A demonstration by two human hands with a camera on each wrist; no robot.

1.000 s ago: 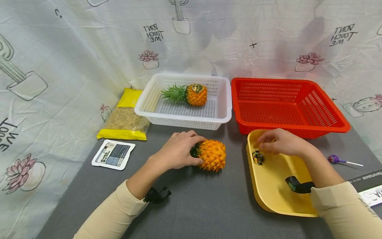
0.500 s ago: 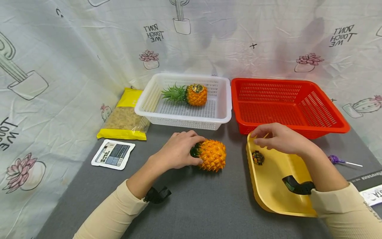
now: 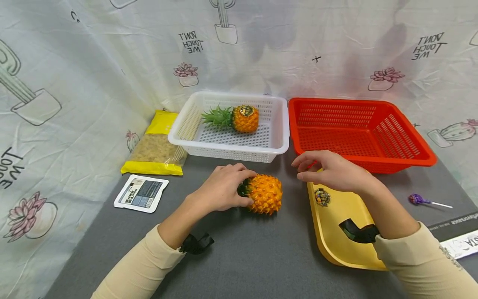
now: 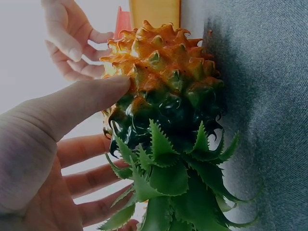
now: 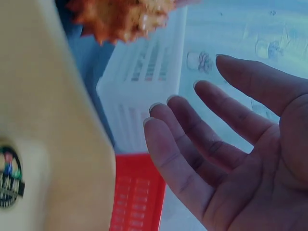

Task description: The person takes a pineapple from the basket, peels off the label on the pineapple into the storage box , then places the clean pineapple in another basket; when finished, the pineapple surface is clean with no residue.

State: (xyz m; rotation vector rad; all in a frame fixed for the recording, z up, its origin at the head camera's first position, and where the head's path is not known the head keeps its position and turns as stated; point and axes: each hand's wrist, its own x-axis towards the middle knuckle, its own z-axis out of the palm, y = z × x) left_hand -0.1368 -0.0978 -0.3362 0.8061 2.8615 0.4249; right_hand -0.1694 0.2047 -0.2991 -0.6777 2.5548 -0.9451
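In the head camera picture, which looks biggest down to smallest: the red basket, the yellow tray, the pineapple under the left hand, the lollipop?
1. red basket
2. yellow tray, though it lies nearer the camera, so this order is unsure
3. pineapple held by the left hand
4. lollipop

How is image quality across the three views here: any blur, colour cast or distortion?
Head view: sharp, evenly lit, wide-angle bending at the edges. Left wrist view: pineapple crisp, left hand soft and close, dull greyish tone. Right wrist view: bluish cast, yellow tray and sticker blurred, right hand clearer.
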